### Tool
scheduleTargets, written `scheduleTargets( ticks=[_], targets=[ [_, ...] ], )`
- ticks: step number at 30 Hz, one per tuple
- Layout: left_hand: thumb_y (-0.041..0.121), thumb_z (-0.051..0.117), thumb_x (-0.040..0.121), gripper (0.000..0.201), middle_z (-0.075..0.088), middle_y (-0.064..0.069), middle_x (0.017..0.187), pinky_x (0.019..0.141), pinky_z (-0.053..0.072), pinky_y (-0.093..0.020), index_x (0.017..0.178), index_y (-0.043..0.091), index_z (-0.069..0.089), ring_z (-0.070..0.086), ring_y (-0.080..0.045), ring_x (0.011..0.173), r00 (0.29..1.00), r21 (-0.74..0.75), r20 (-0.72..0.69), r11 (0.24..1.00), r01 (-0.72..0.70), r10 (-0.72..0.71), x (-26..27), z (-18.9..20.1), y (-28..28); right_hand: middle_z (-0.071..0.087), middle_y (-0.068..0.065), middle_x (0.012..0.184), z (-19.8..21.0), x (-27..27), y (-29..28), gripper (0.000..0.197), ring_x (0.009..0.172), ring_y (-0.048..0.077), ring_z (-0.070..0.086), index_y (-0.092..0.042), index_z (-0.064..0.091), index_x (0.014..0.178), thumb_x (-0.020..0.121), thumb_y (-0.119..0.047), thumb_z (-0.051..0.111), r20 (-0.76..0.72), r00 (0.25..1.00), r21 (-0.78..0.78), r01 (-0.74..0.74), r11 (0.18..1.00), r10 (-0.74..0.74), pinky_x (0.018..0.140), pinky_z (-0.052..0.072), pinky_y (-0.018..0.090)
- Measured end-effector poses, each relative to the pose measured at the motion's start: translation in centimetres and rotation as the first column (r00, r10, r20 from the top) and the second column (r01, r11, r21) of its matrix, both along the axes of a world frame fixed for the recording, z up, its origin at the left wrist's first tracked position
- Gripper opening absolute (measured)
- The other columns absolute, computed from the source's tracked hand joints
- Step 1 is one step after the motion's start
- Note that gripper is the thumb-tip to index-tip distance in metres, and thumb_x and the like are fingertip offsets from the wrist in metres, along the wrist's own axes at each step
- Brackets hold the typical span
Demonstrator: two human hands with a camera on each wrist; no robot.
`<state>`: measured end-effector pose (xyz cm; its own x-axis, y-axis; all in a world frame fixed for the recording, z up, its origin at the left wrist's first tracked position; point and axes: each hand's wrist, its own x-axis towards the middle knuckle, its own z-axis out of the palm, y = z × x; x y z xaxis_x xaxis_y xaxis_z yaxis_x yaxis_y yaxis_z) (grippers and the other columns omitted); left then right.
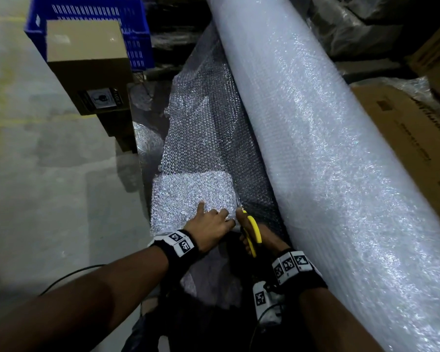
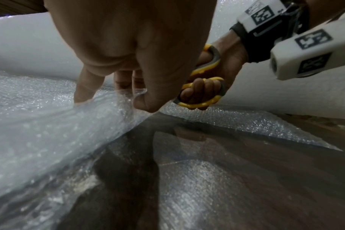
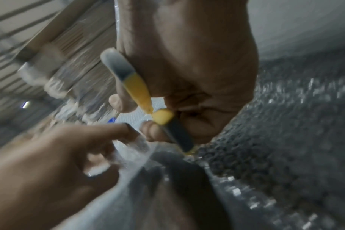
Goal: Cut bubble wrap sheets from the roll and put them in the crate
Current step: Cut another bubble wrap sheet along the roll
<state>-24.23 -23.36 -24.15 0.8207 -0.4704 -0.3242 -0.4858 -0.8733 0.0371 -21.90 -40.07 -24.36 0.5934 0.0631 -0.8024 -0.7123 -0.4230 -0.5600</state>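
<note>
Wrap (image 1: 201, 138) lay unrolled, bubbly, beside roll (image 1: 328, 148). Left hand (image 1: 210, 228) pinched wrap edge; right hand (image 1: 262, 237) gripped scissors (image 1: 253, 233). Crate (image 1: 137, 34) contents hidden behind box (image 1: 87, 59).

Scissors (image 1: 252, 233) blades hidden; roll (image 1: 328, 148) ends cut off.

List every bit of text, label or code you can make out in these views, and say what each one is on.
Brown carton, label: a pictogram and side text, too small to read.
Right-hand cardboard box: dark printed lines, sideways and too blurred to read.
Left wristband: square black-and-white marker codes, no letters.
Right wristband: the same kind of marker codes, no letters.
No legible words or numbers anywhere.
</note>
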Motion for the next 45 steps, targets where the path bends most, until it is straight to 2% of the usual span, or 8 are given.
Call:
scheduleTargets(
  ticks=[9,15,19,23,27,31,37,45],
  targets=[
    [0.029,0.035,0.106,0.029,0.048,-0.015,0.122,0.098,0.039,-0.059,0.129,0.014,0.046,0.057,-0.036,0.107,1.000,-0.063,-0.020,0.998,-0.001,0.000,0.1,-0.2,-0.2,0.048,0.004,0.055,0.2,1.3,0.3,0.074,0.046,0.016,0.048,-0.016,0.054,0.070,0.068,-0.090,0.049,-0.029,0.999,-0.004,-0.036,0.999,0.036,0.049,0.041,0.023],
    [0.025,0.037,0.105,0.029,0.047,-0.014,0.123,0.098,0.041,-0.057,0.129,0.015,0.047,0.057,-0.035,0.109,0.999,-0.069,-0.044,0.998,-0.011,0.008,0.3,0.1,-0.4,0.043,0.000,0.048,0.9,1.7,0.4,0.065,0.040,0.014,0.042,-0.018,0.048,0.066,0.082,-0.080,0.043,-0.017,0.999,0.012,-0.040,0.999,0.040,0.043,0.037,0.019],
    [0.025,0.035,0.104,0.029,0.047,-0.014,0.123,0.091,0.046,-0.054,0.128,0.013,0.047,0.057,-0.036,0.107,0.998,-0.084,-0.061,0.996,-0.017,0.011,0.3,0.6,-0.5,0.042,0.000,0.050,0.9,2.3,0.7,0.066,0.042,0.014,0.040,-0.021,0.047,0.061,0.077,-0.085,0.043,-0.052,0.998,0.046,-0.043,0.998,0.045,0.046,0.034,0.019],
    [0.022,0.037,0.104,0.027,0.046,-0.014,0.122,0.083,0.050,-0.052,0.127,0.012,0.046,0.057,-0.037,0.106,0.997,-0.082,-0.082,0.997,-0.011,0.004,0.3,0.7,-0.4,0.043,-0.002,0.048,0.2,2.4,0.7,0.069,0.040,0.013,0.041,-0.022,0.047,0.064,0.056,-0.091,0.049,-0.024,0.997,0.001,-0.067,0.998,0.067,0.045,0.035,0.019],
    [0.021,0.037,0.104,0.029,0.046,-0.015,0.124,0.084,0.051,-0.052,0.130,0.012,0.044,0.056,-0.036,0.107,0.995,-0.089,-0.097,0.996,-0.013,0.004,0.2,0.7,-0.4,0.042,0.001,0.050,0.2,2.7,1.0,0.075,0.040,0.014,0.039,-0.022,0.044,0.062,0.048,-0.095,0.052,-0.042,0.997,0.026,-0.056,0.998,0.057,0.046,0.033,0.019],
    [0.019,0.037,0.103,0.031,0.045,-0.015,0.125,0.085,0.051,-0.051,0.133,0.012,0.042,0.056,-0.035,0.109,0.996,-0.095,-0.093,0.995,-0.017,0.008,0.2,0.6,-0.5,0.042,-0.002,0.045,0.5,3.3,1.0,0.064,0.036,0.012,0.039,-0.021,0.043,0.060,0.081,-0.081,0.044,-0.048,0.998,0.057,-0.033,0.998,0.035,0.043,0.030,0.018],
    [0.020,0.038,0.103,0.034,0.045,-0.014,0.124,0.084,0.052,-0.054,0.136,0.014,0.043,0.056,-0.036,0.108,0.996,-0.119,-0.085,0.993,-0.026,0.016,0.2,-0.1,-0.4,0.037,-0.002,0.047,-0.3,3.6,1.1,0.064,0.036,0.012,0.036,-0.022,0.042,0.059,0.071,-0.085,0.051,-0.064,0.997,0.017,-0.038,0.999,0.039,0.042,0.029,0.017],
    [0.020,0.039,0.102,0.038,0.044,-0.014,0.126,0.083,0.051,-0.052,0.139,0.014,0.042,0.055,-0.035,0.107,0.998,-0.133,-0.060,0.991,-0.032,0.024,0.1,-0.6,-0.5,0.040,-0.002,0.040,-0.1,4.6,1.4,0.052,0.030,0.010,0.041,-0.021,0.044,0.066,0.089,-0.067,0.053,0.027,1.000,0.050,0.007,0.999,-0.008,0.036,0.032,0.015]
  ],
)
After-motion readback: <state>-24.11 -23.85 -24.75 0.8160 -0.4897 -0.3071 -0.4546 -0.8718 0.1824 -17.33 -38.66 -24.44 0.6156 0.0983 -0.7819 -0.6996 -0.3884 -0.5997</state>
